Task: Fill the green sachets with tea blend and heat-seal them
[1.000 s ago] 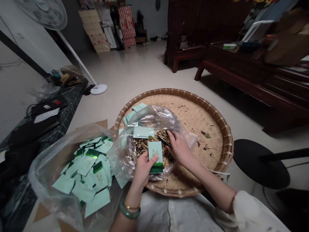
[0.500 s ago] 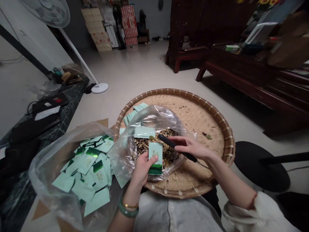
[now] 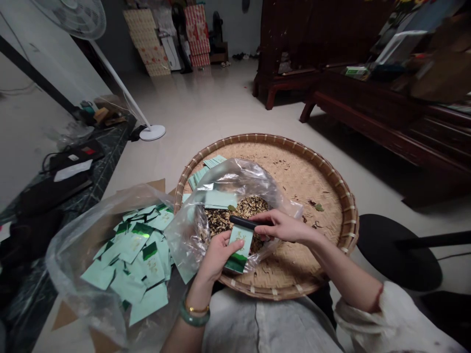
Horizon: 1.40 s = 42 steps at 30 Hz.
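My left hand (image 3: pixel 217 257) grips a pale green packet (image 3: pixel 240 244) with a dark green lower band, tilted over the opening of a clear plastic bag (image 3: pixel 243 179). My right hand (image 3: pixel 283 226) pinches a slim black tool (image 3: pixel 247 223), whose dark end lies at the packet's top edge. Inside the bag is a heap of dried brown and pale tea-like leaves (image 3: pixel 235 218). The bag rests on a round woven bamboo tray (image 3: pixel 294 164). Several matching packets (image 3: pixel 132 255) lie in a second clear bag (image 3: pixel 81 279) to my left.
A small stack of green packets (image 3: pixel 206 171) lies partly under the bag's edge, and leaf crumbs dot the tray. A round black stool seat (image 3: pixel 397 252) stands to the right, a dark wooden bench (image 3: pixel 368 117) beyond it, and a dark counter (image 3: pixel 73 191) to the left.
The packet has tilted, its top swinging right. My right hand has moved left and turned the black tool, bringing its end from over the leaves to the packet's top edge.
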Motion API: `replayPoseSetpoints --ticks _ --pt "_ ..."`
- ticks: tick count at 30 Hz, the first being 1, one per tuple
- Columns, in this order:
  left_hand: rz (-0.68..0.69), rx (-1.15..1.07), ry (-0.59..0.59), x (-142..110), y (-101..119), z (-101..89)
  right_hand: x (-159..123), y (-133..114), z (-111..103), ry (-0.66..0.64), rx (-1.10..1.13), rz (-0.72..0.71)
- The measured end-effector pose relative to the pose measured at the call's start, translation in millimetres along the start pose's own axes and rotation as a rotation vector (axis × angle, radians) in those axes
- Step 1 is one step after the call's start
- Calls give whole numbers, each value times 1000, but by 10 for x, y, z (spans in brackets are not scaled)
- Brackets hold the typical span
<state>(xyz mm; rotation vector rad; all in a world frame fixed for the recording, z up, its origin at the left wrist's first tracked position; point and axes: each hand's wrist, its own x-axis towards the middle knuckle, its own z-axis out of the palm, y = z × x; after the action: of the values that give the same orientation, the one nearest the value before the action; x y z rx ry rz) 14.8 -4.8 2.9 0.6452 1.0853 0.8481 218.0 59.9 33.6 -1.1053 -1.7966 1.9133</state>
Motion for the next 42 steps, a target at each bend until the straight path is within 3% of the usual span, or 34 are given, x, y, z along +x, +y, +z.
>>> replayPoseSetpoints --ticks 11,19,24,35,42 --pt "185 52 210 69 -137 -42 39 101 78 68 58 -10" --pt "208 134 223 52 -159 -62 10 83 4 -21 150 71" --pt "236 158 255 52 -144 -92 -24 81 -27 10 159 64" --pt "219 271 243 62 -176 -123 30 89 121 159 -119 -40" --pt "248 290 260 65 -179 -135 28 103 124 170 -155 -64"
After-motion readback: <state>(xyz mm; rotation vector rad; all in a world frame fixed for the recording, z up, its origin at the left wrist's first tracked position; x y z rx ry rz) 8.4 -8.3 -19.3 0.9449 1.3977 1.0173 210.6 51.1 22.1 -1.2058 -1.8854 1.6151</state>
